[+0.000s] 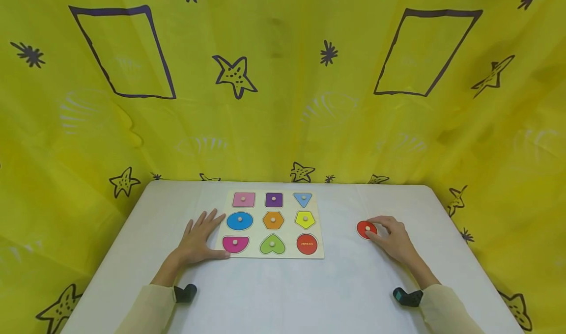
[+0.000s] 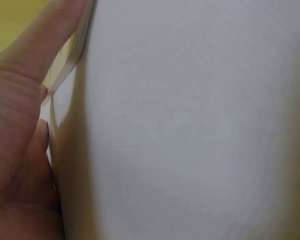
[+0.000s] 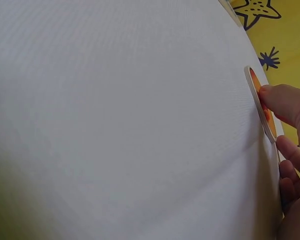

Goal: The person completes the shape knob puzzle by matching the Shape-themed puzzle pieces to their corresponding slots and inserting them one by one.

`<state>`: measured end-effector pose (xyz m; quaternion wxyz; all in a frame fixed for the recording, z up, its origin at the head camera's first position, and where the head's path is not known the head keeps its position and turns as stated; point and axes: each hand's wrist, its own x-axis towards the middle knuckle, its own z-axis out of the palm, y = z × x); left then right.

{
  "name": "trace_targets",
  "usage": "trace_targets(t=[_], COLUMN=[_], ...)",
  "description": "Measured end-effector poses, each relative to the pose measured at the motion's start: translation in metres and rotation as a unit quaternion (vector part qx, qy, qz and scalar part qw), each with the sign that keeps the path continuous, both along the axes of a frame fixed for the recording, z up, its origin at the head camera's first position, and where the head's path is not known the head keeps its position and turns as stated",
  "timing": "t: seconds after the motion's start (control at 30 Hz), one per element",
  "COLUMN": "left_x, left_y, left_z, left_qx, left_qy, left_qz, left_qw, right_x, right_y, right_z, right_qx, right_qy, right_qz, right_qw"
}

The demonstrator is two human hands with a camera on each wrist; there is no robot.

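A pale wooden shape-puzzle board (image 1: 287, 250) lies on the table with several knobbed pieces in it. At its near right corner shows a red round recess (image 1: 307, 244) printed with a word. My left hand (image 1: 197, 240) rests at the board's left side, fingers spread, thumb on the near left corner beside the magenta half-round piece (image 1: 240, 246). To the right of the board, my right hand (image 1: 395, 239) holds a red circle puzzle piece (image 1: 361, 226) between thumb and fingers. In the right wrist view the thumb lies on the face of this red circle piece (image 3: 255, 80), which tilts up from the cloth.
A white cloth (image 1: 274, 299) covers the table. Behind and around it hangs a yellow curtain (image 1: 274, 127) with dark star drawings. Each wrist bears a small black camera, the left camera (image 1: 185, 293) and the right camera (image 1: 408, 297).
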<state>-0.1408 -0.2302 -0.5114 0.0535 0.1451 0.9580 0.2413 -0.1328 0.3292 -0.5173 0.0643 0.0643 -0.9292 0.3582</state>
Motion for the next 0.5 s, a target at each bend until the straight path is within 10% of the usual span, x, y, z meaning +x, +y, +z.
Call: trace_targets(t=[0.5], left_x=[-0.0006], left_y=[-0.0002], left_z=[0.0000], left_qx=[-0.002], left_qy=[-0.001], left_qz=[0.000], left_qw=[1.0000], right_x=[0.0000], right_y=[-0.0013], right_z=[-0.0039], right_qx=[0.000], right_qy=[-0.005], right_qz=[-0.021], right_qw=[1.000])
